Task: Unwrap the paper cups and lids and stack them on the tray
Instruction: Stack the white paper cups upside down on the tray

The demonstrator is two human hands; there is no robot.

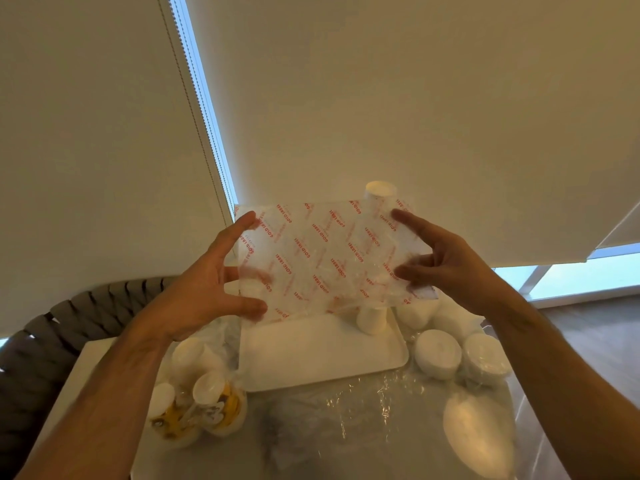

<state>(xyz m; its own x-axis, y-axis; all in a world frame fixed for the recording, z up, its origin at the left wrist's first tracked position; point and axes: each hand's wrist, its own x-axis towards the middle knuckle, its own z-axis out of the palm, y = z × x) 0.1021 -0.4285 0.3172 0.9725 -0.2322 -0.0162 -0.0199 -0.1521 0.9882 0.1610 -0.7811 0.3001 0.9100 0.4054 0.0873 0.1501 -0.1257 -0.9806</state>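
Paper cups (372,318) stacked upright on white tray (322,355), far right corner. Printed clear wrapper (332,258) stretched flat above tray, pinched at left edge by left hand (204,289) and at right edge by right hand (446,261), hands apart. Wrapped lid stacks (438,353) right of tray on table (311,427). Loose plastic film underneath. Roller blinds (381,98) behind.

Warm, dim indoor light. Cold blue daylight leaks through the gap beside the roller blind (104,133) and below it at far right. Glare glints on crumpled plastic wrap (367,400) on the tabletop (346,452). Wide-angle lens bends the blind's edges; overall soft, slightly blurred.
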